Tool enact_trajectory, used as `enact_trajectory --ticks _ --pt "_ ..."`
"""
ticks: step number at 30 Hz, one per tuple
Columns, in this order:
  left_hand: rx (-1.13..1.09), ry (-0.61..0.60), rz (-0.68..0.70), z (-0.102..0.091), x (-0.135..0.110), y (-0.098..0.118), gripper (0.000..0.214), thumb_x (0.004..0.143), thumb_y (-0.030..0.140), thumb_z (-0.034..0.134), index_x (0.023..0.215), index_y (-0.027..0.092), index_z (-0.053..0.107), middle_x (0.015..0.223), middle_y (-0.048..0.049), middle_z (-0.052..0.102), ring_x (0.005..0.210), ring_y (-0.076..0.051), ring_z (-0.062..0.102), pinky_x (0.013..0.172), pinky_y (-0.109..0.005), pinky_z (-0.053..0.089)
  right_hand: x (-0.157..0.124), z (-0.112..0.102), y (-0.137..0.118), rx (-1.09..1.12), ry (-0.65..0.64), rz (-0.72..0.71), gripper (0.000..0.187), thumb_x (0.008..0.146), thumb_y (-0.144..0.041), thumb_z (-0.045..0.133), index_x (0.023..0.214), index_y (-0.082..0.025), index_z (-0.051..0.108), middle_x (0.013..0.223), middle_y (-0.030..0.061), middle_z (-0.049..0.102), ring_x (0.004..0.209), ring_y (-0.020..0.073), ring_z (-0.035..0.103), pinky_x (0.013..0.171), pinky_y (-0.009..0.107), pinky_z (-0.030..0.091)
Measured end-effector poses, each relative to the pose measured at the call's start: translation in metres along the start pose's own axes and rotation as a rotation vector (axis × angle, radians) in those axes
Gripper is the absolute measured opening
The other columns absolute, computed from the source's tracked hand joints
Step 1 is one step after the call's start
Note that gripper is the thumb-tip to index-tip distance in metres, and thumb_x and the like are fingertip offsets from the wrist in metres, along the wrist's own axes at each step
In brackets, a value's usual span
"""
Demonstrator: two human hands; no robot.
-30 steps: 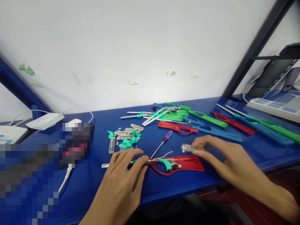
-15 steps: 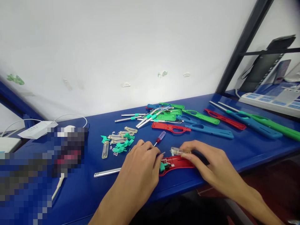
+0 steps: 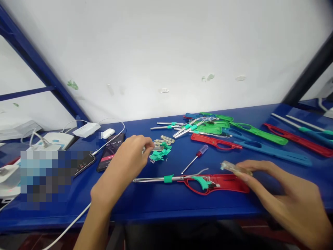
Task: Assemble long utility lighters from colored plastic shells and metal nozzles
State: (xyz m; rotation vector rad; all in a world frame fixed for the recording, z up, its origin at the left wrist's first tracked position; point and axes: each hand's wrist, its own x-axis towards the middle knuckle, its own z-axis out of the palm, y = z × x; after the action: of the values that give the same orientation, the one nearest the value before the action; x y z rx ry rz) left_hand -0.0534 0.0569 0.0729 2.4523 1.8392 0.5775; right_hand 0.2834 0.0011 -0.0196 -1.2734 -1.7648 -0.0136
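My right hand [image 3: 283, 194] pinches a clear plastic lighter fuel tank [image 3: 235, 167] between thumb and fingers, just above the right end of a red lighter shell half [image 3: 231, 184]. That opened lighter lies on the table, with a metal tube [image 3: 153, 179], a green trigger [image 3: 201, 182] and thin white wires exposed. My left hand [image 3: 132, 152] is at the left edge of the small-parts pile, fingertips pressed together; whatever they hold is hidden. Green plastic pieces [image 3: 158, 155] and several clear fuel tanks [image 3: 168, 139] lie beside it. A screwdriver [image 3: 199, 153] rests behind the opened lighter.
At the back lie metal tubes with wires [image 3: 195, 126], green shells [image 3: 260, 132], a blue shell [image 3: 275, 152] and a red shell [image 3: 299, 139]. A phone showing a timer [image 3: 111, 146], white cables and a power strip [image 3: 56, 140] occupy the left. The blue table's front edge [image 3: 182, 213] is near me.
My left hand has left the opened lighter and moved left to the small parts. My right hand still holds the fuel tank, now raised off the red shell. The view has turned left.
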Motion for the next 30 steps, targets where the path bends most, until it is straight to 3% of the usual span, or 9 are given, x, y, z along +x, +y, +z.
enact_trajectory --ticks 4,9,19,23,27,30 --pt "-0.097 -0.223 -0.060 -0.011 -0.003 -0.019 0.024 0.095 0.028 0.059 0.087 0.025 0.082 0.084 -0.0038 0.079 0.070 -0.022 0.068 0.061 -0.032 0.047 -0.003 0.000 0.001 -0.026 -0.004 0.014 0.019 0.098 -0.051 0.066 0.102 -0.034 0.072 0.091 -0.0017 0.079 0.079 0.0287 0.075 0.078 0.043 0.057" --pt "-0.085 -0.309 -0.082 -0.006 -0.003 -0.018 0.020 0.092 0.030 0.063 0.090 0.024 0.082 0.086 -0.0052 0.079 0.075 -0.023 0.071 0.064 -0.031 0.048 -0.003 0.001 0.002 -0.039 0.009 -0.004 0.021 0.098 -0.052 0.065 0.101 -0.033 0.073 0.090 -0.0007 0.079 0.075 0.0289 0.075 0.075 0.043 0.058" --pt "0.017 -0.215 -0.032 0.004 0.000 -0.004 0.033 0.097 0.021 0.051 0.068 0.021 0.067 0.067 -0.0035 0.067 0.058 -0.019 0.053 0.057 -0.033 0.031 -0.001 0.000 0.003 -0.031 -0.007 -0.016 0.019 0.095 -0.053 0.067 0.100 -0.035 0.074 0.089 -0.0011 0.080 0.074 0.0314 0.077 0.074 0.046 0.061" --pt "0.004 -0.132 -0.040 -0.003 -0.001 0.001 0.024 0.099 0.023 0.051 0.083 0.021 0.069 0.081 -0.0046 0.073 0.069 -0.021 0.062 0.061 -0.032 0.038 -0.001 -0.002 -0.001 -0.005 -0.010 0.029 0.010 0.096 -0.044 0.067 0.101 -0.040 0.073 0.091 -0.0026 0.081 0.077 0.0335 0.077 0.078 0.048 0.061" --pt "-0.317 -0.010 -0.076 -0.008 -0.004 0.018 0.017 0.100 0.031 0.058 0.086 0.023 0.063 0.082 -0.0002 0.076 0.071 -0.018 0.068 0.058 -0.026 0.044 0.002 -0.004 -0.016 0.055 0.033 0.126 0.007 0.093 -0.045 0.070 0.095 -0.040 0.074 0.087 -0.0028 0.080 0.074 0.0326 0.077 0.075 0.047 0.064" --pt "-0.710 -0.037 -0.100 -0.003 -0.005 0.037 0.015 0.094 0.026 0.066 0.082 0.021 0.060 0.082 -0.0003 0.077 0.065 -0.014 0.069 0.046 -0.020 0.040 0.005 -0.001 -0.028 0.150 0.061 0.136 0.011 0.090 -0.047 0.075 0.092 -0.036 0.075 0.083 -0.0022 0.079 0.070 0.0276 0.075 0.069 0.041 0.064"
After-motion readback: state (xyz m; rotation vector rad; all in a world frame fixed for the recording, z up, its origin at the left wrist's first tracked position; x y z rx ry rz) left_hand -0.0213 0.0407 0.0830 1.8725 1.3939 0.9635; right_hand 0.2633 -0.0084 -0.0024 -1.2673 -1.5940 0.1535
